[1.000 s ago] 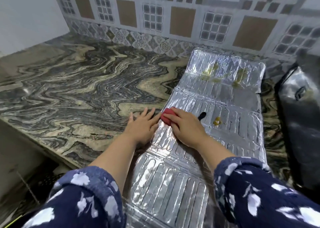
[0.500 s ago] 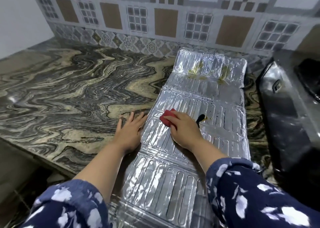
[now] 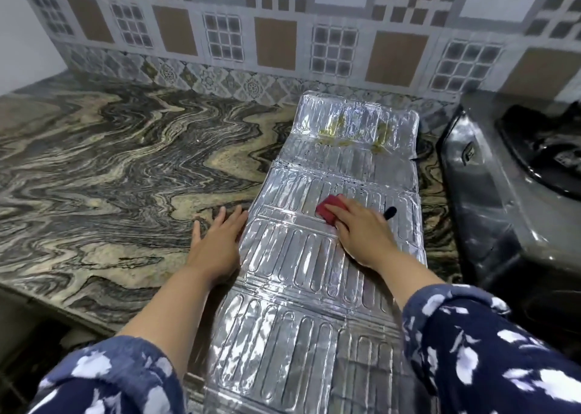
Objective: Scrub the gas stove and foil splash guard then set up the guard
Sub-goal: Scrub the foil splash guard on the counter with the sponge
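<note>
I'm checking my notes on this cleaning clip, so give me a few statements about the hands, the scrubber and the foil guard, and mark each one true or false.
1. The foil splash guard lies flat on the countertop. True.
2. The right hand holds a green scrubber. False: the scrubber under its fingers is red.
3. The left hand rests open at the guard's left edge. True.
4. The guard's far panel is spotless. False: yellowish stains show there.
5. The gas stove sits to the left of the guard. False: it is on the right.
</note>
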### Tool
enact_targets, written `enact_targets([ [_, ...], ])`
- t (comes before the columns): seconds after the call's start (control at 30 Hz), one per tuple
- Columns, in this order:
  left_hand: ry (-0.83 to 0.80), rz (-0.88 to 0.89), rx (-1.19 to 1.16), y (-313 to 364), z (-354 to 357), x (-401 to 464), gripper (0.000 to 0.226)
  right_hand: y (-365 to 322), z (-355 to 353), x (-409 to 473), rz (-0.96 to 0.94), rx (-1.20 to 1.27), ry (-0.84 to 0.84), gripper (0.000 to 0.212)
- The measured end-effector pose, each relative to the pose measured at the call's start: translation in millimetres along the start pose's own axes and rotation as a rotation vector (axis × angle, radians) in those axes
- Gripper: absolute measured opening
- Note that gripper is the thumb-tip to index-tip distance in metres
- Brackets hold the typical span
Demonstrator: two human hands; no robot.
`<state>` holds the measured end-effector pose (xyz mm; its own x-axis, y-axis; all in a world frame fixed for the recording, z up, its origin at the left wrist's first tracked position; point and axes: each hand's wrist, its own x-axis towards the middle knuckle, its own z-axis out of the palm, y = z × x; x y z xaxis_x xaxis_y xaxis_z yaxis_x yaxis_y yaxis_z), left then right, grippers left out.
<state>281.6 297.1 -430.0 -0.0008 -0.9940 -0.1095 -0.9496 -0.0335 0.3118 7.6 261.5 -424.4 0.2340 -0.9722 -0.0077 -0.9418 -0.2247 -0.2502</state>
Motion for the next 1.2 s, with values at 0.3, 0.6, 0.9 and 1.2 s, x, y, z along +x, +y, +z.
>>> enact_targets([
  [0.3,0.069,0.023,-0.075,5,-8,21,0.045,0,-3,45,0.138,0.025,0.031,0.047],
  [0.6,0.196,0.076,-0.132,24,-4,38,0.056,-13,6,1,0.05,0.057,0.047,0.045],
  [0.9,0.174,0.085,0.031,12,3,34,0.055,24,-5,-5,0.17,-0.024,0.036,0.05],
  [1.2,0.095,0.173,0.065,2,8,31,0.07,24,-7,5,0.226,-0.031,0.01,0.051],
])
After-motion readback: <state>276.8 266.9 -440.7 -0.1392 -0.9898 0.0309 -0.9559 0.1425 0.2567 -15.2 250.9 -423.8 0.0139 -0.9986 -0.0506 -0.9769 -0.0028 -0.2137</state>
